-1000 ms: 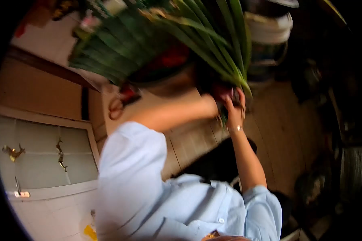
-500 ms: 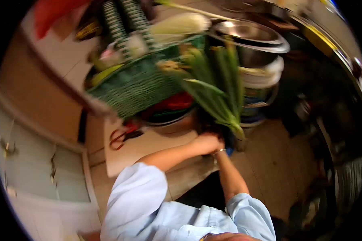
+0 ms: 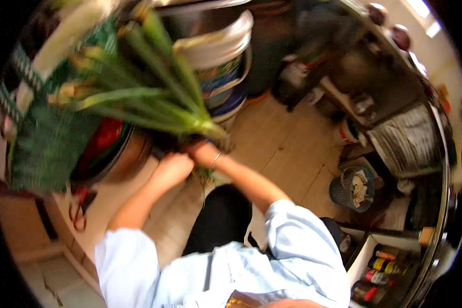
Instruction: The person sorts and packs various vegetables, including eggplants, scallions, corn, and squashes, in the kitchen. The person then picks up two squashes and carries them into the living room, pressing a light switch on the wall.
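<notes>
Floor (image 3: 282, 154), one, tiled, tan: I logged it across the centre of the frame, running to the right. Shirt (image 3: 241, 272), one, light blue, on the person, bottom centre. Woven basket (image 3: 46, 146), one, green, left side, partly screened by leaves. Leafy bundle (image 3: 190, 120), one, long green blades with dry tips, upper left of centre: the blades fanned up and left, their pale base lying just above the hands. White bucket (image 3: 218, 51), one, upper centre, just beyond the bundle. Openwork bin (image 3: 339, 192), one, right of centre, pale scraps inside. Left hand (image 3: 175, 167), one, centre left: fingers curled in, knuckles uppermost; from my remote post I could not tell whether it gripped anything. Right hand (image 3: 204, 153), one, close beside the left, below the bundle's base: fingers hidden in shadow and blur, so its grip, too, I could not tell. For good handling here, I judged it best to brace with one hand while the other worked, force kept low near the base and the blades left unbent against bucket and basket. Scissors (image 3: 78, 213), one pair, lower left, well apart from both hands. Bracelet (image 3: 216, 159), one, at the right wrist.
</notes>
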A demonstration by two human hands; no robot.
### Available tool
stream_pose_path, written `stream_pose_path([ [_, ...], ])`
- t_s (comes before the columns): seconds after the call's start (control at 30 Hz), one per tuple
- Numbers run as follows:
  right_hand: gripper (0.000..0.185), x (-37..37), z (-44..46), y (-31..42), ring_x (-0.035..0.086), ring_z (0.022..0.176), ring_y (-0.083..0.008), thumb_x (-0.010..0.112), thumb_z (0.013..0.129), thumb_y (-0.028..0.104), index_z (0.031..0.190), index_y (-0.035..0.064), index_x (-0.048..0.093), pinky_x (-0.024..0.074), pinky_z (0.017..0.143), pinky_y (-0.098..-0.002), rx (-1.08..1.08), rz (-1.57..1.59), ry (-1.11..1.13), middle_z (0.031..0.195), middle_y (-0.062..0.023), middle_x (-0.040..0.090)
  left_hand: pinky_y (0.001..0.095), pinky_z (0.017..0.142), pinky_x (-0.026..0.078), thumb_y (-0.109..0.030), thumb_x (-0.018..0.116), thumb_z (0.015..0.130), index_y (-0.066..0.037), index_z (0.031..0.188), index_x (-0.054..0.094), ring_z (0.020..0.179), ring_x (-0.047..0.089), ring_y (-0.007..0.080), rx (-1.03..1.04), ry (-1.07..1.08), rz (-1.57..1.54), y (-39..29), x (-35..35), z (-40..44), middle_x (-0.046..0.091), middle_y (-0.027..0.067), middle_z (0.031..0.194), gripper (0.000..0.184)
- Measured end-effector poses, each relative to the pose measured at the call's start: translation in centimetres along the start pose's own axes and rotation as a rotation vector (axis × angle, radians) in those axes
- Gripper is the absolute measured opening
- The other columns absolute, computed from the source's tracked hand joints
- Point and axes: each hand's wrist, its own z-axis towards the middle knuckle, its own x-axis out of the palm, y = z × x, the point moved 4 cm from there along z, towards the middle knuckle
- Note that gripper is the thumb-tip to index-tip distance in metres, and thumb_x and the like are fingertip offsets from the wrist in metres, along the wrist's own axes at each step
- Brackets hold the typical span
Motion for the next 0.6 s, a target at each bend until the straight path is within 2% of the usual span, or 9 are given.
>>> stream_pose_path([
  [0.03, 0.029, 0.1, -0.6, -0.4, 0.061, 0.077, -0.0329, 0.053, 0.075, 0.013, 0.104, 0.0084, 0.061, 0.0487, 0.065, -0.0410, -0.093, 0.163, -0.253, 0.084, -0.0167, 0.064, 0.0415, 0.065, 0.053, -0.003, 0.052, 0.075, -0.002, 0.075, 0.065, 0.077, 0.065, 0.0310, 0.019, -0.006, -0.046, -0.1, 0.2, 0.0, 0.064, 0.0197, 0.080, 0.014],
  [0.07, 0.025, 4.1, 0.6, -2.9, 0.060, 0.079, -0.0327, 0.052, 0.078, 0.011, 0.099, 0.0051, 0.062, 0.0487, 0.066, -0.0411, -0.090, 0.039, -0.066, 0.088, -0.0166, 0.063, 0.0409, 0.064, 0.053, -0.005, 0.052, 0.075, -0.002, 0.075, 0.065, 0.076, 0.065, 0.0308, -0.005, -0.118, -0.148, 0.4, 1.6, 0.5, 0.064, 0.0190, 0.079, 0.014],
  [0.1, 0.023, 4.6, 0.8, -2.9, 0.060, 0.083, -0.0321, 0.050, 0.079, 0.006, 0.098, 0.0028, 0.062, 0.0485, 0.069, -0.0413, -0.385, -0.047, -0.286, 0.093, -0.0178, 0.062, 0.0410, 0.064, 0.053, -0.006, 0.052, 0.075, -0.001, 0.075, 0.065, 0.074, 0.065, 0.0315, 0.079, -0.087, -0.054, -0.1, 0.9, 0.3, 0.064, 0.0179, 0.080, 0.014],
  [0.17, 0.025, 3.7, 1.1, -2.3, 0.061, 0.082, -0.0306, 0.058, 0.079, 0.019, 0.098, 0.0058, 0.067, 0.0504, 0.069, -0.0402, -0.195, 0.286, -0.316, 0.090, -0.0192, 0.064, 0.0414, 0.064, 0.053, -0.007, 0.058, 0.070, -0.001, 0.077, 0.065, 0.073, 0.064, 0.0341, 0.139, 0.036, -0.091, -0.3, 0.4, 0.2, 0.064, 0.0174, 0.080, 0.011],
  [0.2, 0.035, 3.3, 1.3, -1.3, 0.061, 0.088, -0.0319, 0.057, 0.082, 0.030, 0.108, 0.0080, 0.064, 0.0494, 0.073, -0.0420, 0.232, 0.893, -0.076, 0.099, -0.0210, 0.062, 0.0410, 0.068, 0.053, -0.004, 0.055, 0.072, -0.002, 0.079, 0.067, 0.079, 0.065, 0.0319, 0.113, 0.048, -0.132, -0.6, -0.1, -0.2, 0.066, 0.0175, 0.086, 0.014],
  [0.27, 0.056, 3.4, 3.0, -0.9, 0.058, 0.095, -0.0383, 0.056, 0.082, 0.041, 0.126, 0.0075, 0.049, 0.0477, 0.081, -0.0436, 0.359, 0.275, 0.127, 0.116, -0.0217, 0.056, 0.0426, 0.069, 0.051, -0.009, 0.063, 0.066, -0.002, 0.079, 0.063, 0.079, 0.063, 0.0340, 0.145, 0.115, -0.196, -0.2, 0.7, 0.5, 0.064, 0.0163, 0.081, 0.014],
  [0.33, 0.057, 3.2, 4.7, -1.5, 0.057, 0.098, -0.0383, 0.054, 0.082, 0.041, 0.128, 0.0071, 0.046, 0.0477, 0.082, -0.0440, 0.241, 0.345, -0.334, 0.118, -0.0214, 0.055, 0.0427, 0.070, 0.050, -0.010, 0.064, 0.066, -0.002, 0.080, 0.062, 0.080, 0.063, 0.0332, 0.173, 0.167, -0.208, -0.5, 0.8, 0.9, 0.064, 0.0162, 0.082, 0.016],
  [0.53, 0.049, 8.5, 10.8, -2.1, 0.050, 0.113, -0.0353, 0.047, 0.087, 0.030, 0.128, 0.0028, 0.046, 0.0398, 0.095, -0.0426, 0.246, -0.154, -0.155, 0.127, -0.0238, 0.048, 0.0415, 0.068, 0.050, -0.017, 0.064, 0.069, -0.001, 0.079, 0.062, 0.076, 0.063, 0.0319, 0.263, 0.107, -0.132, -0.8, -0.6, 0.4, 0.063, 0.0158, 0.076, 0.019],
  [0.6, 0.051, 10.5, 11.0, -2.5, 0.043, 0.121, -0.0339, 0.045, 0.086, 0.029, 0.131, 0.0040, 0.043, 0.0343, 0.100, -0.0417, 0.406, 0.138, 0.034, 0.131, -0.0230, 0.044, 0.0414, 0.068, 0.050, -0.019, 0.064, 0.069, -0.001, 0.079, 0.061, 0.076, 0.062, 0.0320, 0.187, 0.195, -0.103, -0.9, -0.3, 0.1, 0.063, 0.0158, 0.075, 0.021],
])
